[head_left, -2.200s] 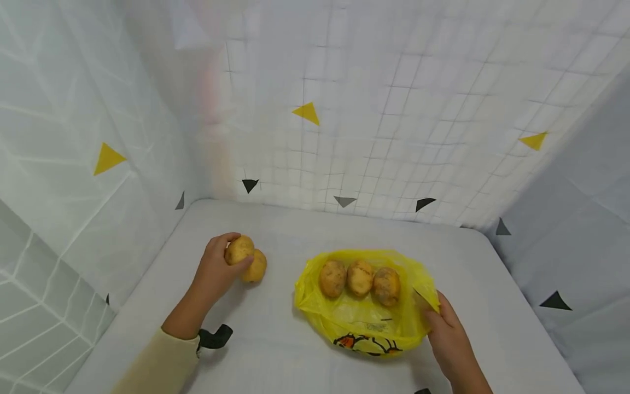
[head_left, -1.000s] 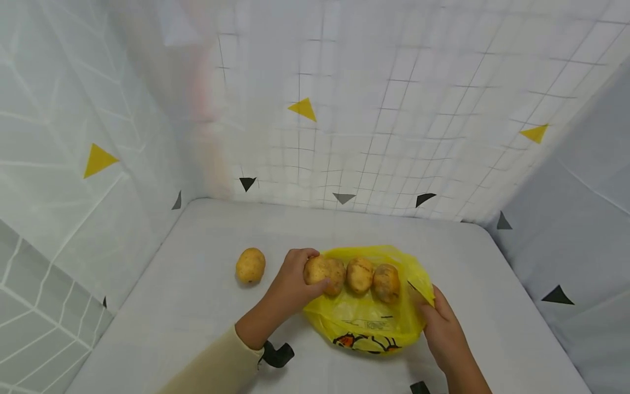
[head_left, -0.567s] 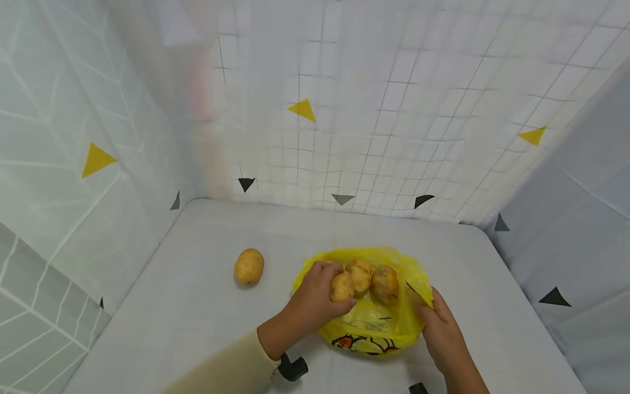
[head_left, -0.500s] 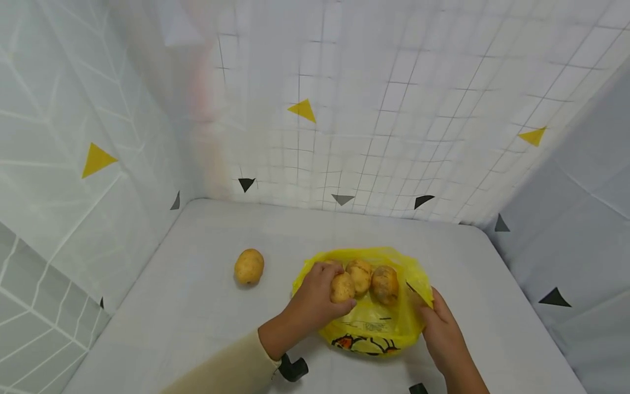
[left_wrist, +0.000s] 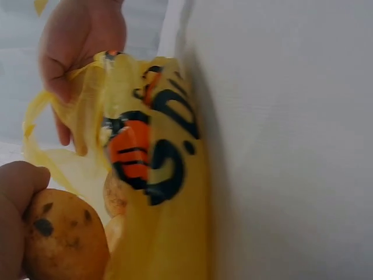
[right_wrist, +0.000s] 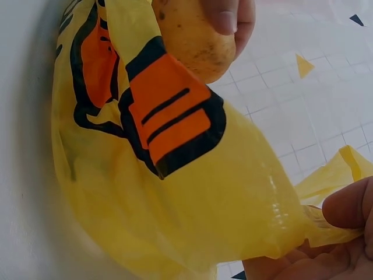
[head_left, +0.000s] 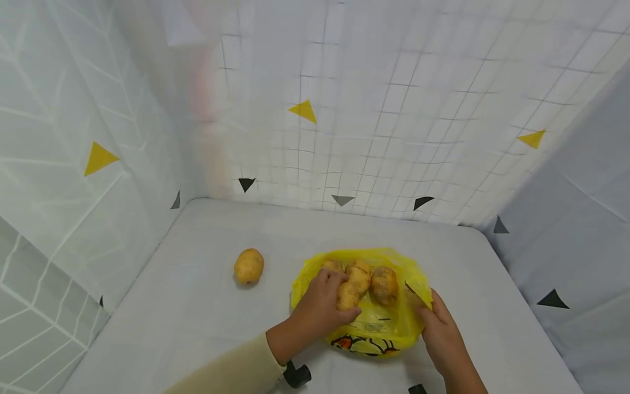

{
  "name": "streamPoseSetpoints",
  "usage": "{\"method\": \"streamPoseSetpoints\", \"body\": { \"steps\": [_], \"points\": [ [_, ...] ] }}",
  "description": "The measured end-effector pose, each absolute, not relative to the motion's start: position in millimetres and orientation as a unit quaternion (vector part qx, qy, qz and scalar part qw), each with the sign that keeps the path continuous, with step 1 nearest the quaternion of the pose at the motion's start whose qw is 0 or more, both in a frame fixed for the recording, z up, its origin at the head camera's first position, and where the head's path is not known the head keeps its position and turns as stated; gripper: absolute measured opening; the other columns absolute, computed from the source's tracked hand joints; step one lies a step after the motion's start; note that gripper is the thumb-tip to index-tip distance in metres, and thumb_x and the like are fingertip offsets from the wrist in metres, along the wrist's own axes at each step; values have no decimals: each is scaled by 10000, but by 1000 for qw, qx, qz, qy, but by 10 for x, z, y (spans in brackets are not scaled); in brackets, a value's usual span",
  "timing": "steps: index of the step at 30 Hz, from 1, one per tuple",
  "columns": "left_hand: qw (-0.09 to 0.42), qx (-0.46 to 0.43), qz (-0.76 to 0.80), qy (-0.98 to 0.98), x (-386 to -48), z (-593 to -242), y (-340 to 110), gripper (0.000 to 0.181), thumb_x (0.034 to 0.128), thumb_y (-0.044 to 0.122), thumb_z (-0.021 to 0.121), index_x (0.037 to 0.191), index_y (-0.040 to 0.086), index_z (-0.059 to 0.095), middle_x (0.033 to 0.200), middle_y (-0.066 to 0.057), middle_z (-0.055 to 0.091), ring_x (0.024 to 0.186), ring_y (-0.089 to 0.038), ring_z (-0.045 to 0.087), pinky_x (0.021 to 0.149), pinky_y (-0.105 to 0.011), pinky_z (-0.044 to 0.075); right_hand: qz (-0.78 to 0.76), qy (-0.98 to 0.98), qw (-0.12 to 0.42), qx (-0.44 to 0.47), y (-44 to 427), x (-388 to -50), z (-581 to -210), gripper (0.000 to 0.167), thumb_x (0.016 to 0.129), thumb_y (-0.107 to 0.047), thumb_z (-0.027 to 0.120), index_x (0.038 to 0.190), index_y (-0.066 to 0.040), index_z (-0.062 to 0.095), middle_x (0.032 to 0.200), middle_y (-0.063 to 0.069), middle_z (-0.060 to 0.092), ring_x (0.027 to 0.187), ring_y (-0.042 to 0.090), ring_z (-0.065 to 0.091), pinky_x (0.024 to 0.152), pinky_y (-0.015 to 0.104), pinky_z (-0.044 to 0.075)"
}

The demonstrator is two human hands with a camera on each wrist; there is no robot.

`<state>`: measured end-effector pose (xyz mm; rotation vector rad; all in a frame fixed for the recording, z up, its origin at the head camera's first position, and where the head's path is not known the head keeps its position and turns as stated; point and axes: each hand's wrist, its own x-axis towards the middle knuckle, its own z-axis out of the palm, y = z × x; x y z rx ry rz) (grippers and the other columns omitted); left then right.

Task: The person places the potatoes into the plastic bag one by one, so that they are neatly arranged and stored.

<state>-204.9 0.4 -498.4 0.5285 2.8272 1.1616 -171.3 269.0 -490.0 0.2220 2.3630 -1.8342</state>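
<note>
A yellow plastic bag (head_left: 364,342) with black and orange print lies open on the table. My left hand (head_left: 320,306) grips a potato (head_left: 347,296) inside the bag's mouth, thumb on one side and fingers on the other. In the left wrist view that potato (left_wrist: 67,239) shows dark spots. Behind it, several potatoes sit in the bag, among them a middle one (head_left: 359,275) and a browner one (head_left: 384,285); the leftmost is partly hidden by my left hand. My right hand (head_left: 445,336) pinches the bag's right rim, as the right wrist view shows its thumb (right_wrist: 347,204) pressing the plastic.
One loose potato (head_left: 249,266) rests on the white table (head_left: 206,306), left of the bag. Pale sheet walls with yellow and black triangles surround the table at the back and sides. A black wrist mount (head_left: 297,375) hangs under the left wrist.
My left hand picked a potato from the pair at left and carried it right into the bag, then slightly lower and further right. The right hand has kept its hold on the rim.
</note>
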Motion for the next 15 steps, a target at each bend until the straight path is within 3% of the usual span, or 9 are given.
{"method": "streamPoseSetpoints", "body": {
  "steps": [9, 15],
  "points": [
    [21, 180, 335, 925, -2022, -5055, 56, 675, 876, 559, 800, 1423, 240, 563, 1320, 20, 487, 1164, -145, 515, 951, -340, 546, -609, 789, 62, 56, 2690, -1707, -4911, 567, 1144, -169, 269, 1690, -225, 123, 1741, 33, 138, 1580, 261, 199, 1228, 570, 278],
    [13, 197, 310, 930, -2023, -5098, 82, 678, 882, 549, 800, 1429, 229, 560, 1408, -9, 493, 1263, -206, 510, 1002, -394, 544, -601, 796, 53, 42, 2702, -1695, -4909, 548, 1152, -213, 280, 1684, -224, 152, 1736, 44, 165, 1575, 277, 216, 1220, 577, 285]
  ]
}}
